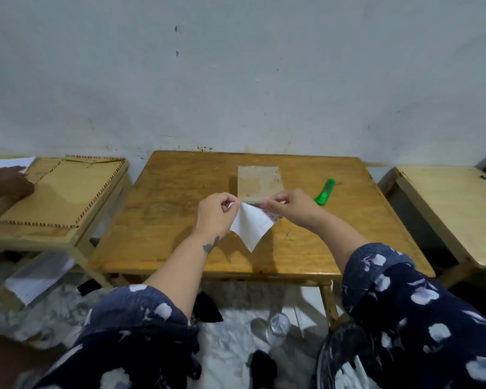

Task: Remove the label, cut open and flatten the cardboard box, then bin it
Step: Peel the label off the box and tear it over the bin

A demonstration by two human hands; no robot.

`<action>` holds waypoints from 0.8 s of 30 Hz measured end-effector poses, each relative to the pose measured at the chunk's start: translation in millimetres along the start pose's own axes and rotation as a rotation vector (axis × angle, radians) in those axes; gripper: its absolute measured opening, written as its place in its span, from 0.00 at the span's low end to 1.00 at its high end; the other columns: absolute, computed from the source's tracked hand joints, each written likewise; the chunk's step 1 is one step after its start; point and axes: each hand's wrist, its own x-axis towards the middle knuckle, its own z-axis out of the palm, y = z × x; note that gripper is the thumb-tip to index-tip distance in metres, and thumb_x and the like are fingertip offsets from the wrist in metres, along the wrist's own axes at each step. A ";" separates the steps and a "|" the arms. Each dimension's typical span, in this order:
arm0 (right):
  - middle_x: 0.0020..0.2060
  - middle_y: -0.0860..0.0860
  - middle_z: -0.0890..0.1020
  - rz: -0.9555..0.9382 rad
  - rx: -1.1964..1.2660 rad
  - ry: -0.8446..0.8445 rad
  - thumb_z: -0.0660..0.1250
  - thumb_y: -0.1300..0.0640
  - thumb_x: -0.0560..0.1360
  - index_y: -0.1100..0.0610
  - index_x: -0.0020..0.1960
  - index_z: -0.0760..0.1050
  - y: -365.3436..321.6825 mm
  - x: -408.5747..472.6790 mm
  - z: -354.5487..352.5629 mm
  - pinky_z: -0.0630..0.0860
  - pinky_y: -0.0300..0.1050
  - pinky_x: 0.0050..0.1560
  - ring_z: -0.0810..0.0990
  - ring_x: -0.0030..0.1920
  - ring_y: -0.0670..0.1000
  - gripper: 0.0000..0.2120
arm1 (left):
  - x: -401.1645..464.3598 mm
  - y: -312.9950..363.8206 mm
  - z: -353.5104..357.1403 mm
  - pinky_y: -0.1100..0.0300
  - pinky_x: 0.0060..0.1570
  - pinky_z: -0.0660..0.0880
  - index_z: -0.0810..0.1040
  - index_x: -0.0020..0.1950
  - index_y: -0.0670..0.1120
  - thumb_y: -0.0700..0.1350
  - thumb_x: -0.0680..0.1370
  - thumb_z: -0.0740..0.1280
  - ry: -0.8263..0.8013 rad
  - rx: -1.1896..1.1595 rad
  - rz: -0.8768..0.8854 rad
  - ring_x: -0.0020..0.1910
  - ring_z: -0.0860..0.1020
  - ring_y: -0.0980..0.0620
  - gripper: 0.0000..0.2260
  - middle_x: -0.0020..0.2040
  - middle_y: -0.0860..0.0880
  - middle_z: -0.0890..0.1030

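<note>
Left hand (218, 210) and right hand (288, 204) pinch the white label (250, 227), creased and hanging point-down above the table (180, 220); the green cutter (324, 191) lies on the table.

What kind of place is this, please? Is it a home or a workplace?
Probably a plain indoor workroom, though I cannot be sure: three low wooden tables stand in a row against a bare wall, and another person's hand handles papers at the next table.
</note>
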 end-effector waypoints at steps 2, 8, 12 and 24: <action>0.41 0.43 0.83 0.001 -0.051 0.012 0.70 0.41 0.71 0.50 0.46 0.84 -1.4 -19.1 6.5 0.76 0.41 0.45 0.78 0.43 0.42 0.14 | -17.1 3.6 5.4 0.66 0.34 0.68 0.83 0.43 0.48 0.44 0.76 0.66 -0.038 0.002 0.015 0.34 0.72 0.58 0.06 0.37 0.54 0.78; 0.31 0.42 0.78 -0.012 -0.288 0.169 0.71 0.52 0.73 0.50 0.39 0.82 6.8 -51.9 0.7 0.71 0.40 0.36 0.76 0.39 0.46 0.05 | -41.3 26.6 21.1 0.67 0.35 0.67 0.82 0.45 0.48 0.45 0.77 0.67 -0.132 -0.014 0.028 0.40 0.74 0.57 0.05 0.43 0.52 0.80; 0.31 0.44 0.76 -0.022 -0.278 0.188 0.70 0.54 0.74 0.53 0.39 0.79 11.4 -68.9 -8.7 0.69 0.36 0.33 0.74 0.37 0.45 0.06 | -46.0 41.7 44.6 0.60 0.52 0.64 0.79 0.48 0.51 0.48 0.78 0.64 -0.209 0.102 0.079 0.56 0.68 0.50 0.04 0.53 0.48 0.74; 0.33 0.48 0.77 -0.032 -0.278 0.172 0.70 0.52 0.73 0.57 0.40 0.80 76.9 -99.3 -78.6 0.67 0.38 0.32 0.73 0.36 0.46 0.08 | -66.9 103.2 121.2 0.53 0.56 0.61 0.82 0.45 0.57 0.57 0.77 0.64 -0.222 0.354 0.206 0.57 0.72 0.52 0.09 0.49 0.57 0.81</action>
